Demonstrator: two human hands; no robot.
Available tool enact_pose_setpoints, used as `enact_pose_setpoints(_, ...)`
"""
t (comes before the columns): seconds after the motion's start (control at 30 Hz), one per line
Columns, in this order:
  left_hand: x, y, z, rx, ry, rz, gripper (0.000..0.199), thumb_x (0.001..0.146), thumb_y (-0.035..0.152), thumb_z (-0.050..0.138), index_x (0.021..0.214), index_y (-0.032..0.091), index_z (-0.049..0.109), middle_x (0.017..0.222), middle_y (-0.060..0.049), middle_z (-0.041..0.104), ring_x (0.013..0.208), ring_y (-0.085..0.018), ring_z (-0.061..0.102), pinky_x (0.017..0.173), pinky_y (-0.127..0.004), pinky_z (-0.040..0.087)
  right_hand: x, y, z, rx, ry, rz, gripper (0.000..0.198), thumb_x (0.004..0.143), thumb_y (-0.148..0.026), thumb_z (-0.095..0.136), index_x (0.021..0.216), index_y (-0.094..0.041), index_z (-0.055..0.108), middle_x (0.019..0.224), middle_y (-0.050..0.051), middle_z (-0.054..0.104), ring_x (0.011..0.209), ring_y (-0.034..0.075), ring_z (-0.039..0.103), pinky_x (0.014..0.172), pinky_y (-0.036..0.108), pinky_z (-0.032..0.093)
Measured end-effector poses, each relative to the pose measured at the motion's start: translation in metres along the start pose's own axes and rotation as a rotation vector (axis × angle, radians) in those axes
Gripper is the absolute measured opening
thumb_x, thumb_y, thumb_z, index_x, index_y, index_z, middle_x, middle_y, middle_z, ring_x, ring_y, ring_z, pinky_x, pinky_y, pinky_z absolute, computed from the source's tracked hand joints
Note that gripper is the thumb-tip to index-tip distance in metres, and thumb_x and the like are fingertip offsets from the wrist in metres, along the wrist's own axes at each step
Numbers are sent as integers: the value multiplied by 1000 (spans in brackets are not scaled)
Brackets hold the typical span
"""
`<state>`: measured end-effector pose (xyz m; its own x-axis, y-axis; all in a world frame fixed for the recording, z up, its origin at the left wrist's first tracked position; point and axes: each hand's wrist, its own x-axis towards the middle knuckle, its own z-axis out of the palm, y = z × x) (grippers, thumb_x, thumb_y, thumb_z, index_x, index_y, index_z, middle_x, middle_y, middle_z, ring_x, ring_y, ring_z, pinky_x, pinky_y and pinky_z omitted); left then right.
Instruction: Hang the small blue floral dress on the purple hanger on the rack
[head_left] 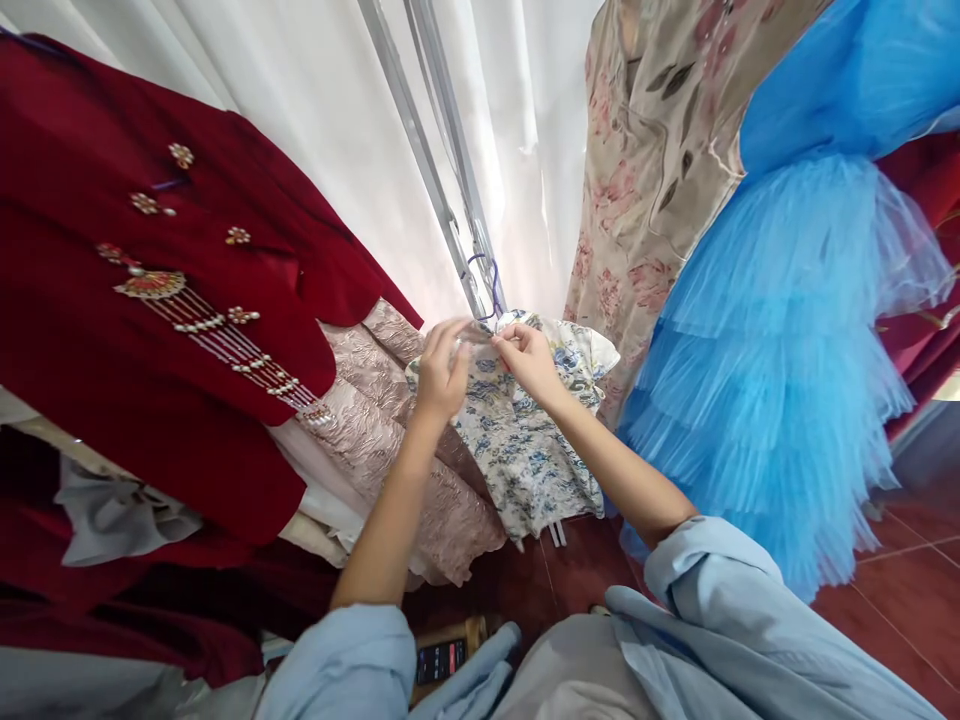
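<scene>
A small white dress with a blue floral print (517, 440) hangs in front of me from a purple hanger (495, 285). My right hand (529, 362) is closed in a pinch at its neckline, thumb and forefinger together on the edge. My left hand (444, 370) is at the dress's other shoulder, with bent fingers smeared by motion. Whether those fingers grip the cloth is unclear. Part of the neckline between the hands is blurred.
Metal poles (435, 150) rise behind the dress before a white curtain (300, 90). On the left hang a dark red beaded garment (285, 260) and a pink textured one (375, 430). A beige floral garment (630, 180) and blue tulle dress (765, 340) flank the right. A phone (441, 660) lies low down.
</scene>
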<state>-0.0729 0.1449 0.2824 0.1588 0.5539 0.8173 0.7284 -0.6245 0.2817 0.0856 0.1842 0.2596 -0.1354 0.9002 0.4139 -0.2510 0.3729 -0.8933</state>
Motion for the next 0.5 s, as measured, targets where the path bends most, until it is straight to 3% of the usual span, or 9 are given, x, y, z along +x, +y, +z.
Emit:
enact_pose_setpoints(0.1,51,8,13,31,-376,20,25,98,32,51,96,17,70,92,-8,70,91,-23,64,89,-34,49,0,4,-3,-65,23,-22,26,85,-39,62,71,-21,48,47,-7,43,44,9,35,47,23,26)
enact_pose_setpoints(0.17,65,10,22,40,-458,1,22,95,29,54,84,16,69,79,-6,67,76,-21,61,79,-31,47,4,9,-4,-121,57,-13,26,84,-38,61,69,-21,47,49,-7,43,46,9,35,48,23,26)
enact_pose_setpoints(0.3,76,16,25,41,-263,22,26,97,31,54,87,13,70,78,-5,66,74,-19,60,76,-28,42,-7,46,-4,-229,69,88,18,81,-28,57,66,-21,49,55,-5,48,51,10,42,52,23,30)
enact_pose_setpoints(0.4,81,14,20,31,-225,22,32,96,40,57,88,12,72,77,-4,67,73,-17,60,75,-29,42,-52,98,-8,-398,60,240,15,78,-24,57,65,-20,50,61,-2,55,58,13,48,57,23,32)
enact_pose_setpoints(0.5,78,-16,7,-51,-257,-113,41,86,53,69,82,12,72,73,-4,67,69,-16,58,72,-29,44,-108,146,-16,-498,53,396,19,78,-23,59,62,-21,48,55,-2,52,56,14,47,56,25,29)
